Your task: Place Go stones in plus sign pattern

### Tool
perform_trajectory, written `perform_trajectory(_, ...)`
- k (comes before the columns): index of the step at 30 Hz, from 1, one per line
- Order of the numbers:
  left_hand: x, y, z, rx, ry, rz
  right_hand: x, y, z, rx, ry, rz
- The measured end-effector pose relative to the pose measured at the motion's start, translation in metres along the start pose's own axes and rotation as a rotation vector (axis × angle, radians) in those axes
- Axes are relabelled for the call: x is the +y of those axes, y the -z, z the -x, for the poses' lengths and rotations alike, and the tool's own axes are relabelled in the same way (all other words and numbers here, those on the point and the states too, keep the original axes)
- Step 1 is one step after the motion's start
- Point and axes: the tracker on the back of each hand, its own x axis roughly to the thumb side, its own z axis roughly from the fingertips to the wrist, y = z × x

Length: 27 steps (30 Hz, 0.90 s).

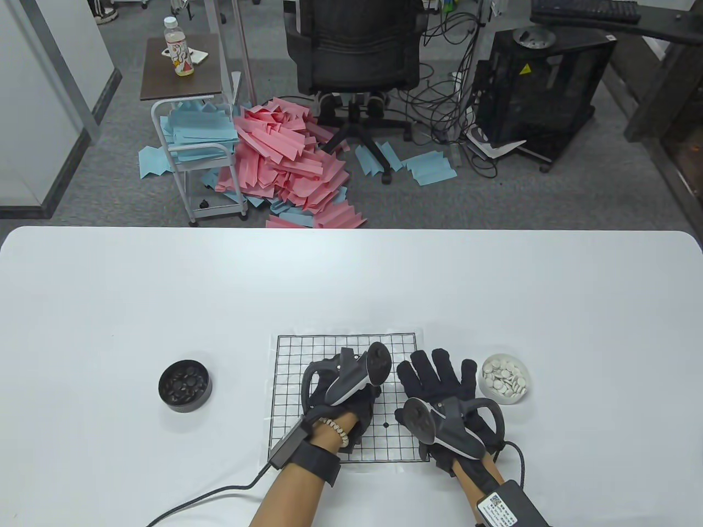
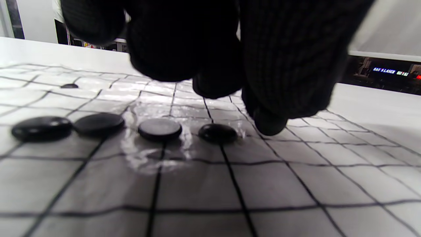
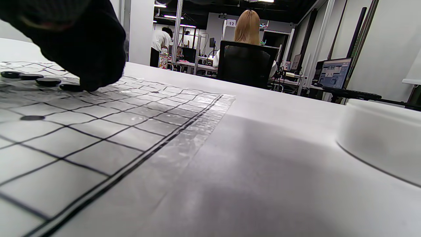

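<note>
A paper Go board (image 1: 285, 384) lies in the middle of the table. In the left wrist view, several black stones lie in a row on it: (image 2: 41, 127), (image 2: 98, 122), (image 2: 160, 128), (image 2: 217, 132). My left hand (image 1: 373, 387) hovers over the board and hides the row in the table view. Its fingers (image 2: 269, 123) hang down, one tip touching the board just right of the last stone, with no stone in them. My right hand (image 1: 439, 373) rests flat, fingers spread, on the board's right edge. The stone row also shows in the right wrist view (image 3: 48, 81).
A black bowl of black stones (image 1: 185, 385) stands left of the board. A white bowl of white stones (image 1: 506, 377) stands right of my right hand and also shows in the right wrist view (image 3: 381, 131). Glove cables trail off the table's front edge.
</note>
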Motion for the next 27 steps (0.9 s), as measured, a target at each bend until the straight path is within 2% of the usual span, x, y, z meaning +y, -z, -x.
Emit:
perform_trajectory(10, -0.004, 0.001, 0.003, 0.01, -0.041, -0.022, 0.0, 0.0, 0.0, 0.0, 0.002, -0.007)
perform_trajectory(15, 0.01, -0.007, 0.013, -0.003, -0.078, -0.042, 0.0, -0.001, 0.0, 0.001, 0.004, -0.008)
perform_trajectory(18, 0.028, -0.02, 0.029, -0.014, -0.089, -0.082, 0.001, -0.001, 0.001, 0.005, 0.008, -0.014)
perform_trajectory(23, 0.065, -0.06, 0.072, -0.021, -0.128, -0.245, -0.003, -0.001, 0.003, 0.013, 0.041, -0.003)
perform_trajectory(27, 0.078, -0.09, 0.109, 0.004, -0.147, -0.316, -0.004, -0.002, 0.007, 0.023, 0.068, -0.001)
